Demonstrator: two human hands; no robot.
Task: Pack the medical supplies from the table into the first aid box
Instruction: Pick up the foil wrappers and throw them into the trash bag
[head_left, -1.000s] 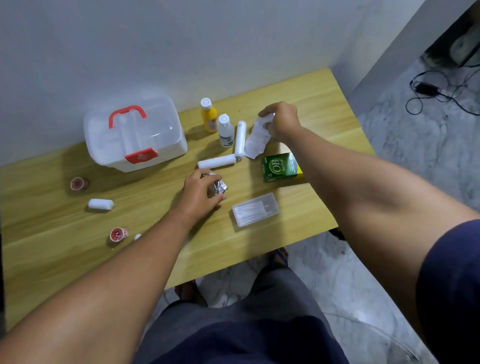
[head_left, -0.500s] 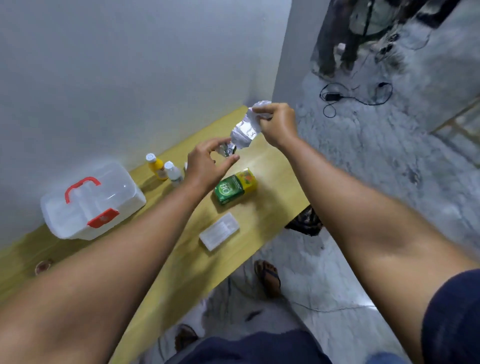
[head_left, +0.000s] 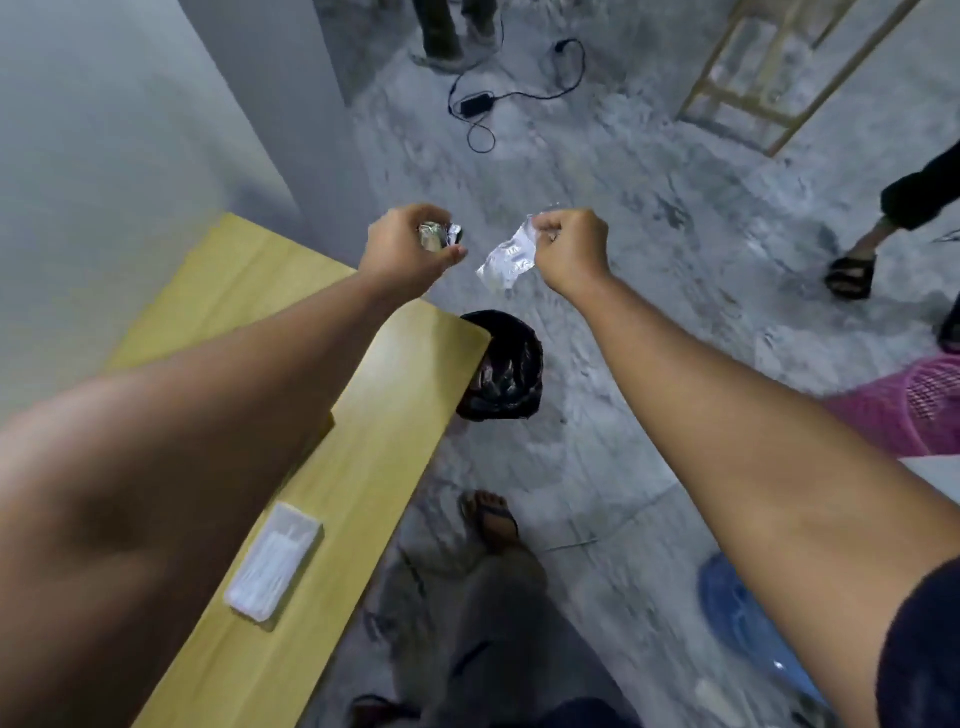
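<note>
Both hands out past the yellow wooden table (head_left: 374, 467): left hand (head_left: 410, 249) clenches a crumpled silver foil wad (head_left: 439, 236), right hand (head_left: 571, 249) pinches a flat silvery wrapper (head_left: 506, 260); best to lower both over the black-lined bin (head_left: 506, 364) beside the table corner before letting go

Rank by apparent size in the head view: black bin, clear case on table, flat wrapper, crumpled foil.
1. black bin
2. clear case, nearer the camera, so unsure against the bin
3. flat wrapper
4. crumpled foil
</note>
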